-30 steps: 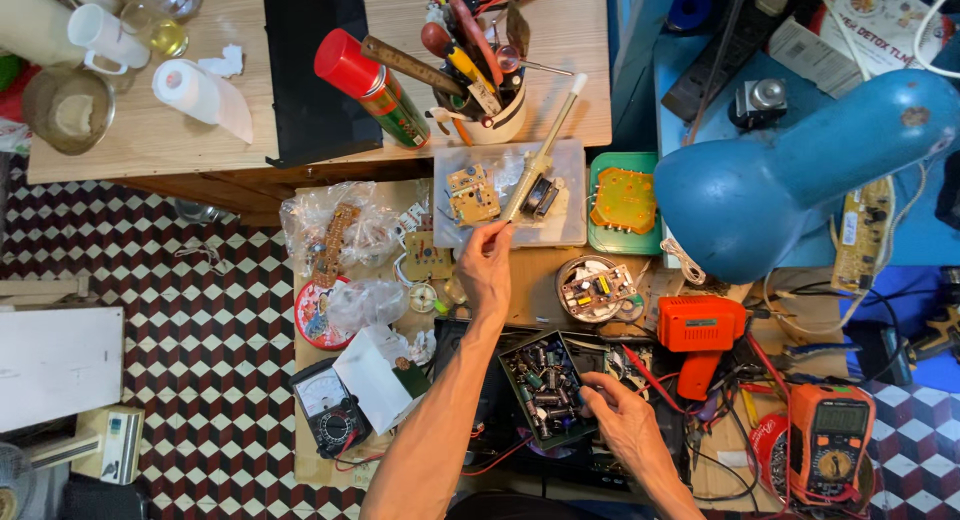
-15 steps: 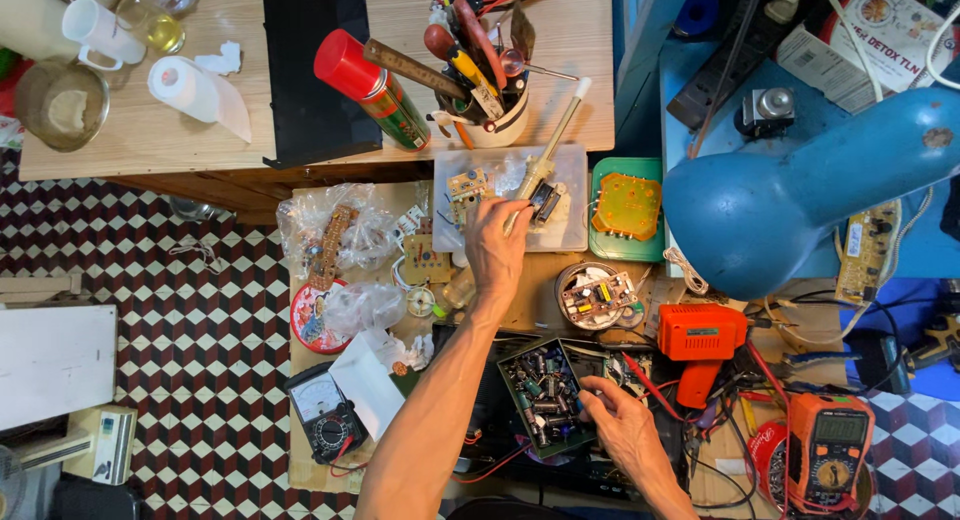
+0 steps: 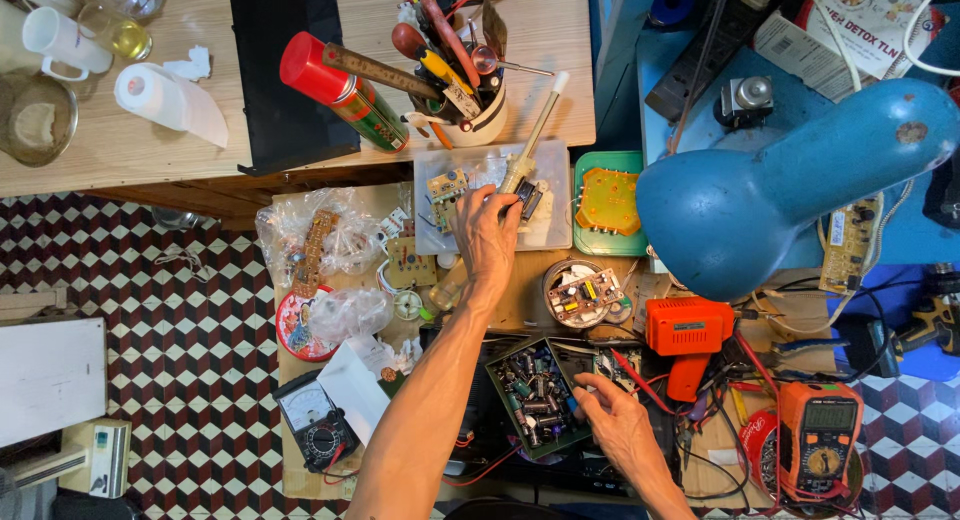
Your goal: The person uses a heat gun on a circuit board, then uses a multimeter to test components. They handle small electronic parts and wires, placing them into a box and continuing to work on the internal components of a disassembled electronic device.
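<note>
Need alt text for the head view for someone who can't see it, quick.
The left hand grips a cream-handled soldering iron over a clear plastic tray, while the right hand touches a green box of capacitors. A blue desk lamp overhangs the cluttered workbench.

Bright even light, sharp, soft shadows.

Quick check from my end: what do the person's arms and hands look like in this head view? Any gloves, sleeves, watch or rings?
Both arms are bare as far as the frame shows: no sleeves in view. The left hand and the right hand wear no gloves. No watch, strap or bracelet shows at either wrist, and no ring is visible on the fingers, though they are small in this view. The forearms look lean.
</note>
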